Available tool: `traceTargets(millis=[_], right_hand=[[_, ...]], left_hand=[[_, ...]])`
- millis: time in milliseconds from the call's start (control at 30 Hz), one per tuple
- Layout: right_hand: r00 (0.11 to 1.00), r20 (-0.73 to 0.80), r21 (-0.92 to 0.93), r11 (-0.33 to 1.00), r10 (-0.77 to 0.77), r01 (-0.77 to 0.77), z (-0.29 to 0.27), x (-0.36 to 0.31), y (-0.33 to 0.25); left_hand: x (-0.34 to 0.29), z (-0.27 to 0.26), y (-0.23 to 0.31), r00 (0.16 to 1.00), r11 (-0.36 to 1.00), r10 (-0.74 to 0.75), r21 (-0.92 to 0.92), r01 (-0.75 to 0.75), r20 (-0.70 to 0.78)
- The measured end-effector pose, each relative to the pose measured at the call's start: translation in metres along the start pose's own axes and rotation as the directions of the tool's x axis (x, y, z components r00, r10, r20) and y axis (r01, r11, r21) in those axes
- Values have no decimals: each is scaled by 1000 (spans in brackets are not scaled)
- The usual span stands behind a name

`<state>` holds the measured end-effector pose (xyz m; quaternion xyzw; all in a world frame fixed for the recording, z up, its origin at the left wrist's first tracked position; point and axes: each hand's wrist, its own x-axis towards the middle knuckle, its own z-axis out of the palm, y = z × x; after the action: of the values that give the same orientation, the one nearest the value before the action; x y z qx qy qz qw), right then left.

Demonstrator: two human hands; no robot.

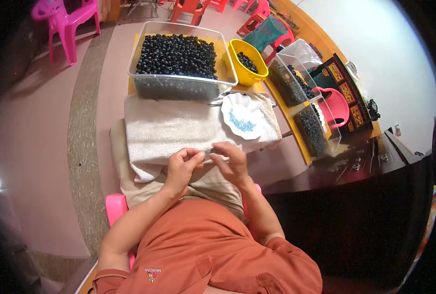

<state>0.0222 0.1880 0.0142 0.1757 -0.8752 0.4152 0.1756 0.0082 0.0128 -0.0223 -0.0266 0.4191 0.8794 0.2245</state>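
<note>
I see a large clear plastic tub of dark round beads at the far end of the yellow surface, beyond a white folded towel. A white scalloped dish of small blue pieces lies on the towel, just beyond my right hand. Left hand faces it; both grips are pinched nearly closed at the towel's near edge, too small to tell on what.
</note>
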Motion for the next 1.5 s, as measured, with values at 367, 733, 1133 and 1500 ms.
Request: traceTargets(millis=[367,733,1133,1500], right_hand=[[956,-291,-268,956,38,-120,-141,180,133],[982,94,-332,925,-164,186,-75,244,79],[605,787,-383,861,116,333,-3,290,90],[435,873,-313,938,222,149,10,296,100]], left_hand=[[2,-2,2,998,996,-50,71,53,-41],[8,-10,1,998,996,-43,78,47,-50],[7,-9,2,996,994,-67,79,71,-55],[9,-12,2,998,993,-49,102,53,-37]])
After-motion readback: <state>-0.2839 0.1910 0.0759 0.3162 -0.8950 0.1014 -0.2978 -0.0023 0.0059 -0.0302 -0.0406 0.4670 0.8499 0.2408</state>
